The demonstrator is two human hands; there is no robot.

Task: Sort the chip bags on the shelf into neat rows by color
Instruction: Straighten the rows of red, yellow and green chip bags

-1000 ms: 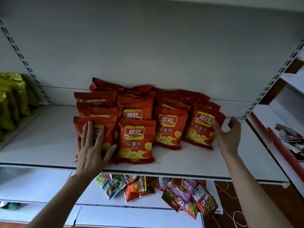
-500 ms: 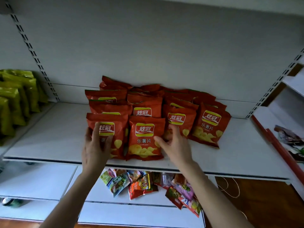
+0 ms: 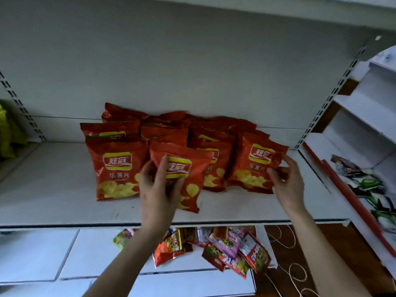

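Several red chip bags stand in rows on the white shelf, stacked back toward the wall. My left hand grips the second front bag, which is tilted and pulled forward of its row. My right hand pinches the right edge of the rightmost front bag, thumb and fingers curled round it. Another red bag stands between those two, partly hidden.
Yellow-green bags sit on the shelf bay at the far left. Mixed snack packets lie on the lower shelf beneath. A side rack with a red rail holds more packets at the right. Cord loops lie on the wooden floor.
My left hand moved from the leftmost front bag to the second bag and pulled it forward and askew. My right hand went from the middle bags to the rightmost bag's edge.
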